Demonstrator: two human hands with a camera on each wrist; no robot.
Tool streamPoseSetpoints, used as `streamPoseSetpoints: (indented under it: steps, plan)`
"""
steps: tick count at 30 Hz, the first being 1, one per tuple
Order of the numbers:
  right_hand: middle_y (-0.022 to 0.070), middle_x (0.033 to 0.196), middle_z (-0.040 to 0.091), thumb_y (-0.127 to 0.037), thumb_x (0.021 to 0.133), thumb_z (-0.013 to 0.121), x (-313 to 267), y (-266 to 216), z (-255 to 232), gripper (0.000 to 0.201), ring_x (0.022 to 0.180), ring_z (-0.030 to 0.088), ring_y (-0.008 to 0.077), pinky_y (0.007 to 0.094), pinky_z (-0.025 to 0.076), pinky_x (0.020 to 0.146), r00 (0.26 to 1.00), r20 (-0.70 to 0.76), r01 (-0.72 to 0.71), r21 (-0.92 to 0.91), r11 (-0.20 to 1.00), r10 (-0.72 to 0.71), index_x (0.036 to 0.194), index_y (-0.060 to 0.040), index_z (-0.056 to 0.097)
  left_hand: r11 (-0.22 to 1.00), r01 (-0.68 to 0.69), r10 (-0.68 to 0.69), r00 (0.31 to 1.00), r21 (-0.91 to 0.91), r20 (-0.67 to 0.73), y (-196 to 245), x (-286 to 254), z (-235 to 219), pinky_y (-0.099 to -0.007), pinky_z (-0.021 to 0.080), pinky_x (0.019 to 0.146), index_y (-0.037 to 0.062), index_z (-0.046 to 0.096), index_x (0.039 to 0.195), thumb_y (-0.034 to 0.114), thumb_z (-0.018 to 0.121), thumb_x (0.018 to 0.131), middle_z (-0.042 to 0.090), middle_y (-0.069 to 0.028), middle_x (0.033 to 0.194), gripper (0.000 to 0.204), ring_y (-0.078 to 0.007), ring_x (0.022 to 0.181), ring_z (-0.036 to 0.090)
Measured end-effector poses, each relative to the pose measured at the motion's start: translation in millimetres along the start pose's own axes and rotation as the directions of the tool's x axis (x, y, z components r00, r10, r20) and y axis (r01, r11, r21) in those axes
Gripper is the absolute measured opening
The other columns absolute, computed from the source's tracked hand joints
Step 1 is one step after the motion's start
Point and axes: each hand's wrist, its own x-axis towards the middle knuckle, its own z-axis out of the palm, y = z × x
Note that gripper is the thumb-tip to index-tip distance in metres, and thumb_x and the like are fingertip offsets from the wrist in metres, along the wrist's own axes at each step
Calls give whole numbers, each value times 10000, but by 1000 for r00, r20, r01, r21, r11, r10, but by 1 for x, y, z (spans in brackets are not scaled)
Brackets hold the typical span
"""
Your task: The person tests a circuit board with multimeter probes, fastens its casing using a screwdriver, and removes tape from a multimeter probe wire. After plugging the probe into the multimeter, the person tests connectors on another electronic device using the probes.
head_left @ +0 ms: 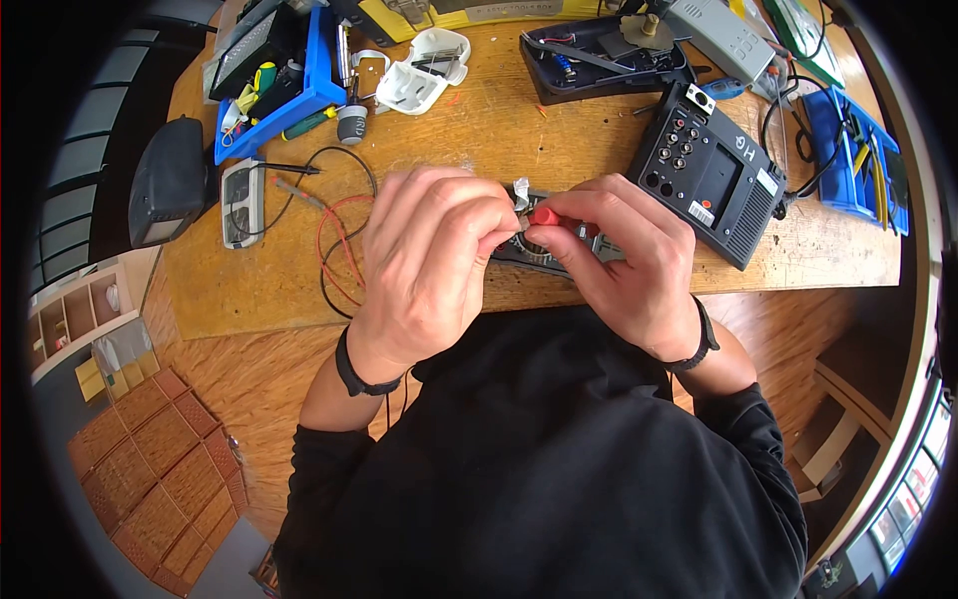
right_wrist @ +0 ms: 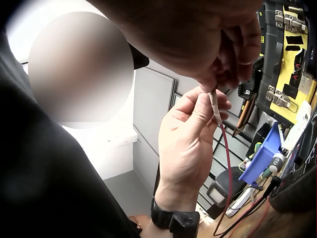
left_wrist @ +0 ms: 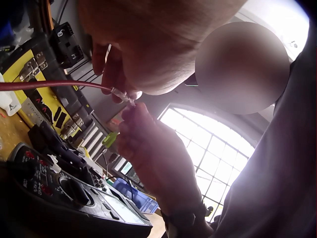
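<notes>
Between finger and thumb, my left hand pinches the end of a red wire, which is wrapped in whitish tape. My right hand meets it fingertip to fingertip and pinches a small red round-ended piece at the wire's tip. The wire hangs down from the left fingers in the right wrist view. Beneath both hands lies a dark multimeter with a dial and display, mostly covered by the hands in the head view. A small whitish piece shows just beyond the fingertips.
To the left are a blue bin of tools, a white-grey device and looped leads. A white case and a black tray sit behind. A black box marked HQ and another blue bin stand right.
</notes>
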Motion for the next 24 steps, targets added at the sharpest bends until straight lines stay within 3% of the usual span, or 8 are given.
streamPoseSetpoints:
  steps: [9, 16, 22, 24]
  plan:
    - [75, 871, 749, -28, 877, 887, -3, -6, 0, 157, 721, 695, 171, 291, 549, 655, 994, 32, -102, 3, 995, 102, 969, -1, 763, 998, -19, 20, 1000, 58, -8, 3, -4, 2, -431, 487, 784, 39, 651, 1019, -11, 784, 800, 692, -79, 993, 260, -295, 903, 684]
    - [78, 808, 720, -55, 875, 890, -3, -3, 3, 157, 638, 672, 176, 301, 530, 578, 993, -14, -114, 15, 993, 115, 943, -12, 755, 999, -20, 21, 999, 26, -38, 3, -8, 3, -423, 500, 752, 20, 670, 1028, -4, 803, 825, 707, -98, 1020, 244, -314, 916, 692]
    - [64, 763, 743, -98, 907, 877, -3, -6, 6, 139, 615, 655, 140, 279, 517, 578, 959, -8, -283, 68, 957, 284, 930, -14, 768, 997, 8, -4, 998, 74, -57, 11, -9, 6, -427, 535, 810, 10, 710, 1004, -6, 811, 834, 715, -123, 1136, 199, -321, 995, 690]
    - [62, 778, 764, -117, 934, 865, -5, -6, 10, 151, 623, 658, 104, 266, 523, 600, 915, 3, -395, 212, 894, 403, 928, 0, 770, 992, 12, -2, 997, 122, -81, 13, -14, 12, -427, 538, 855, 6, 729, 1009, -15, 817, 821, 717, -129, 1215, 208, -318, 1056, 683]
